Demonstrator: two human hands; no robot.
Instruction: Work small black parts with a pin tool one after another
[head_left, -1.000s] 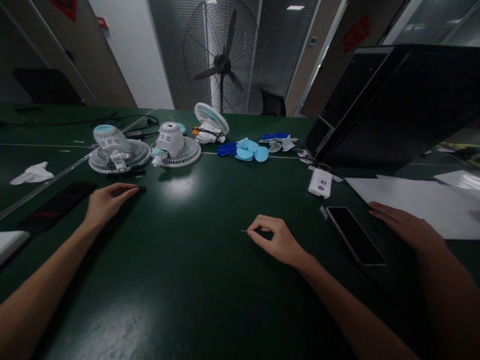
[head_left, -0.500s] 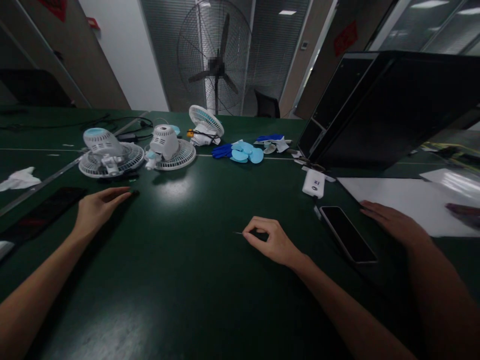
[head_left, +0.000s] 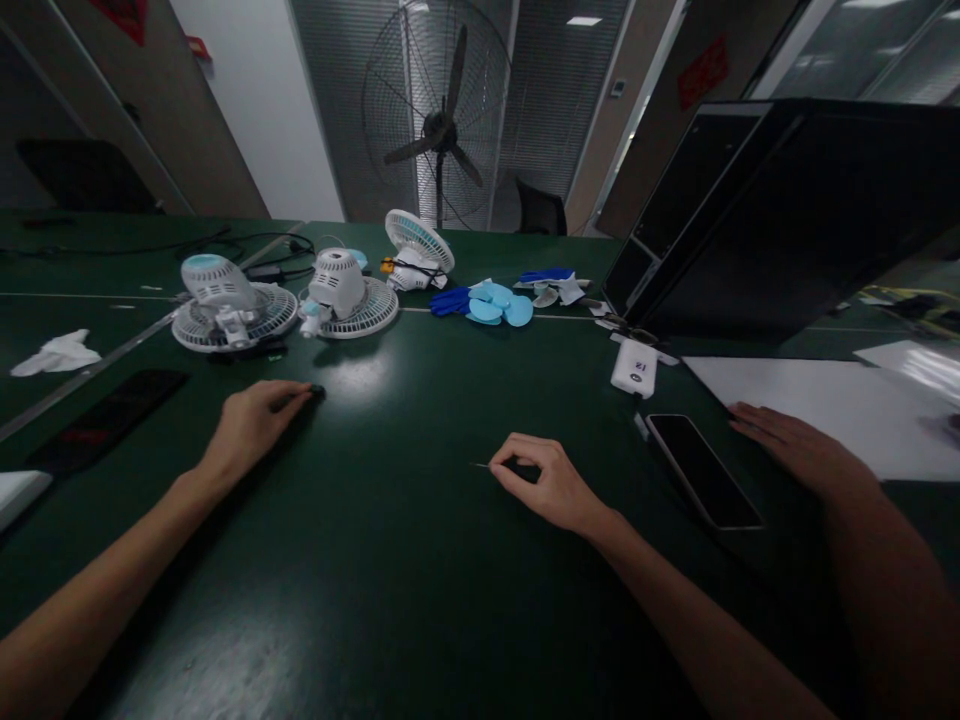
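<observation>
Two fine pinches near the blue blade [head_left: 501, 303]

Far left of the blade I see a tissue [head_left: 56, 352], with a black slab [head_left: 109, 418] nearer the person. Next comes one fan [head_left: 219, 285], grille down, left of the blade. The left hand [head_left: 259, 425] is left of the blade and closer to the person, thumb and fingertips closed on a small dark piece [head_left: 319, 391]. A second fan [head_left: 337, 285] and third fan [head_left: 417, 245] stand left of the blade too. Straight in front of the blade, the right hand [head_left: 544, 480] pinches a thin pin [head_left: 480, 464] between thumb and forefinger. Right of the blade are a white box [head_left: 634, 366], a phone [head_left: 703, 470] and another person's hand [head_left: 806, 450] at some paper [head_left: 817, 400]; I can't tell whether that one grips anything.
</observation>
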